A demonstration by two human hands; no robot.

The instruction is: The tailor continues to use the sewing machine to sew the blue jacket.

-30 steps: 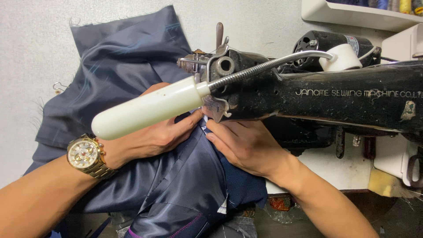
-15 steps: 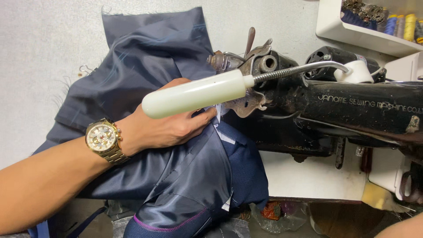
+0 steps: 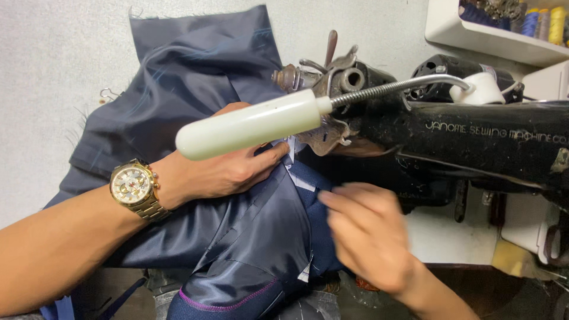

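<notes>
My left hand [image 3: 222,169], with a gold wristwatch [image 3: 135,188] on the wrist, lies flat on dark navy fabric [image 3: 195,112] and presses it down beside the needle area of a black sewing machine [image 3: 474,142]. A white cylindrical lamp [image 3: 249,124] on a flexible metal neck hangs over that hand and hides part of it. My right hand [image 3: 367,234] is blurred, fingers together, just right of the fabric fold below the machine's arm; it holds nothing that I can see.
The fabric spreads over a light grey table [image 3: 47,77] and hangs over the front edge, showing a purple-stitched hem [image 3: 231,299]. A white shelf [image 3: 504,29] with thread spools sits at the top right. A black motor [image 3: 450,74] sits behind the machine.
My right hand left the fabric and dropped out of view, and now comes back in from the lower right. My left hand has stayed pressed on the fabric.
</notes>
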